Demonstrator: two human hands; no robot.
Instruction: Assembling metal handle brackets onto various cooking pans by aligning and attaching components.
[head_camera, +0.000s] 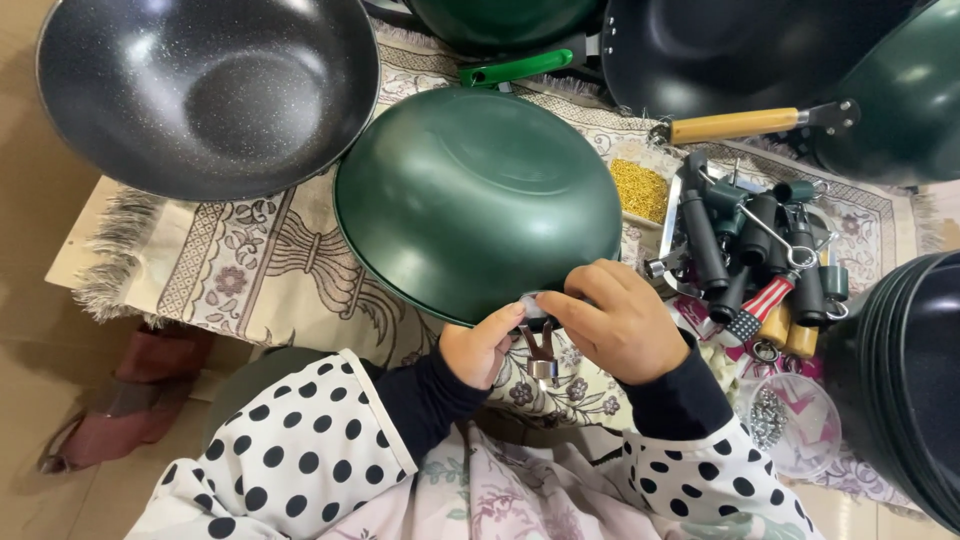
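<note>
A: Quick pass. We've got the left hand (483, 347) and right hand (618, 322) both pinched on a small metal bracket (541, 352) at the near rim of the upturned green wok (477, 200).

B: Agreed, fingers of both hands closed on that bracket, which sits right against the rim and hangs down from it. We can't tell if it's fastened.

A: Progress, as we judge it: no handle on this wok, so the fitting looks early. The loose handles (745, 255) lie heaped to the right, untouched.

B: Materials: wok is smooth, glossy, dark green, domed. The black wok (205, 90) at upper left is speckled inside, matte.

A: Handles are black and ridged, a few yellow wood. Plastic tub of small screws (785, 420) near the right sleeve.

B: All of it on a patterned, fringed cloth (250, 270) over the table.
</note>
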